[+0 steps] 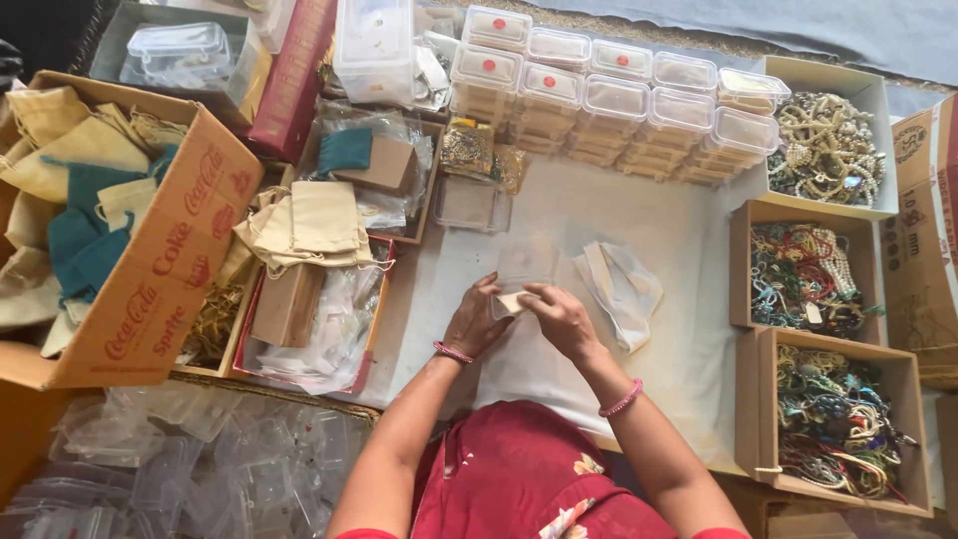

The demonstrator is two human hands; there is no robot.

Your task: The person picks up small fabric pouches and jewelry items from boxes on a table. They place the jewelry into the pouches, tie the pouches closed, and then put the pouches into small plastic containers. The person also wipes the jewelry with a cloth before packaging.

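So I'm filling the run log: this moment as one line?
left hand + right hand: hold small pale packet together | over white cloth | bead boxes right | pouches left

Before us our left hand (477, 321) and right hand (559, 317) meet on a small flat packet (510, 302). Stacked lidded plastic boxes (609, 100) stand beyond; three open cardboard trays of beaded jewellery (804, 276) sit right, a cardboard carton of cloth pouches (90, 215) left.

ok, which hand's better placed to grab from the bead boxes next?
Right, probably. Both the left hand and the right hand pinch the small pale packet, but the open bead boxes lie on the right hand's side. The left would have to cross over.
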